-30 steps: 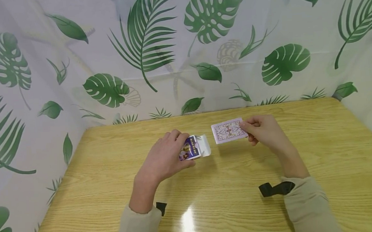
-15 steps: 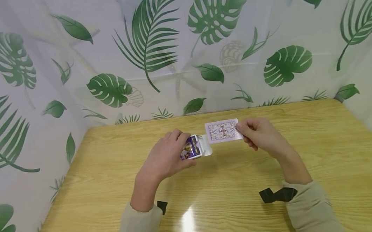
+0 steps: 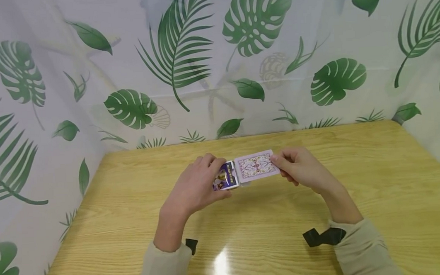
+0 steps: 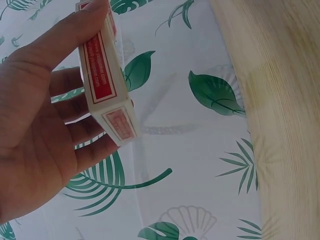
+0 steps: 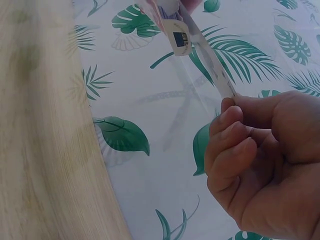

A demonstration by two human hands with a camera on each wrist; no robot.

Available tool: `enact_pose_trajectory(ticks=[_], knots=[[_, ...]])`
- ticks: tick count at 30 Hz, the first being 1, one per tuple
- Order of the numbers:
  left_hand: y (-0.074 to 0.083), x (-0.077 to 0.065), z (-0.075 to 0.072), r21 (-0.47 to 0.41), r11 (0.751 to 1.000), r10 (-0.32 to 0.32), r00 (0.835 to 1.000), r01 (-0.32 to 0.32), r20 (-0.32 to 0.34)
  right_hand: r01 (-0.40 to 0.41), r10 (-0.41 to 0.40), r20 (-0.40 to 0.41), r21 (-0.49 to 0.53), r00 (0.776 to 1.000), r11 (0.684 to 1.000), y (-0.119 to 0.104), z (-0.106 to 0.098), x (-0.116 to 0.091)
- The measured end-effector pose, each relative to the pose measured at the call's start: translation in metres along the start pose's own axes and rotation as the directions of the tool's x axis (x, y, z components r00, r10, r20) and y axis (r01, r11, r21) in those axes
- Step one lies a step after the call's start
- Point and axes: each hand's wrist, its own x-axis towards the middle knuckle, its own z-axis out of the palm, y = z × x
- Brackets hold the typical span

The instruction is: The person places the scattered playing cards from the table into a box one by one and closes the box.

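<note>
My left hand (image 3: 194, 184) grips a small card box (image 3: 226, 176) above the table, its purple printed face up and its mouth toward the right. In the left wrist view the side of the box (image 4: 102, 75) is white and red, between thumb and fingers. My right hand (image 3: 305, 168) pinches a playing card (image 3: 257, 166) at its right end, the patterned back up. The card's far end meets the box's mouth and covers most of the opened flap. Seen edge-on in the right wrist view, the card (image 5: 212, 62) runs from my fingertips to the box, beside its flap (image 5: 178, 37).
A wood-grain table (image 3: 142, 224) lies below both hands. Behind it and at the sides hangs a white cloth (image 3: 197, 126) printed with green leaves. Black straps (image 3: 324, 236) show at the sleeve cuffs.
My right hand has brought the card left and slightly down, from apart from the box to its mouth, over the flap. My left hand and the box have stayed nearly still.
</note>
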Motion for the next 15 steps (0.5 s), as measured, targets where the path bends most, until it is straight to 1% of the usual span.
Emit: enact_pose_trajectory(ticks=[8,15], knots=[[0.0018,0.0003,-0.0011,0.021,1.000,0.014,1.000,-0.014,-0.007,-0.003,0.003,0.011,0.003,1.000,1.000,-0.0007,0.0002,-0.0003],[0.0031,0.0001,-0.0006,0.023,1.000,0.003,1.000,-0.003,0.004,-0.014,0.014,0.023,0.025,1.000,1.000,-0.0014,0.0000,-0.0011]])
